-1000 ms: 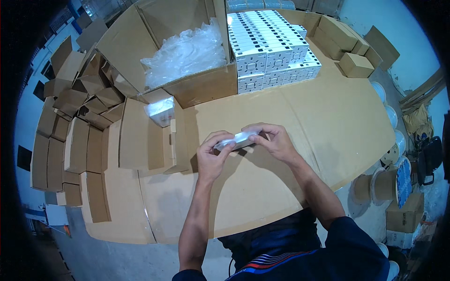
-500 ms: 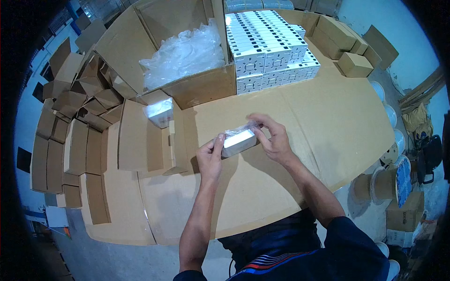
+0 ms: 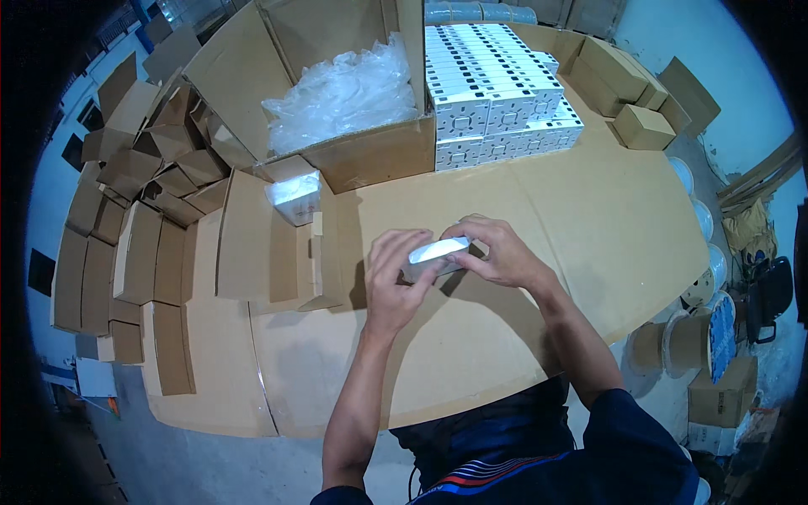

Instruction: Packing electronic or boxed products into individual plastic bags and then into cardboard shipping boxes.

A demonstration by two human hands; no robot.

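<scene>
Two hands are closing around one small white box (image 3: 435,254), which is sitting between them just above the cardboard-covered table (image 3: 606,227), near its middle. The left hand (image 3: 394,282) is gripping the box's left end, fingers curling up over its near side. The right hand (image 3: 497,251) is wrapping over the right end from above, its fingertips pressing on the top edge. The box is lying roughly level, tilted slightly up toward the right.

Just to the left of the hands, a small open brown carton (image 3: 290,240) is lying with another white wrapped item (image 3: 294,195) resting in it. Behind it, a large open cardboard box (image 3: 370,156) is holding crumpled clear plastic bags (image 3: 341,88). Beside that, to the right, a stack of white printed boxes (image 3: 497,84) is standing in neat rows. Flat brown cartons (image 3: 118,252) are piling up along the table's left edge.
</scene>
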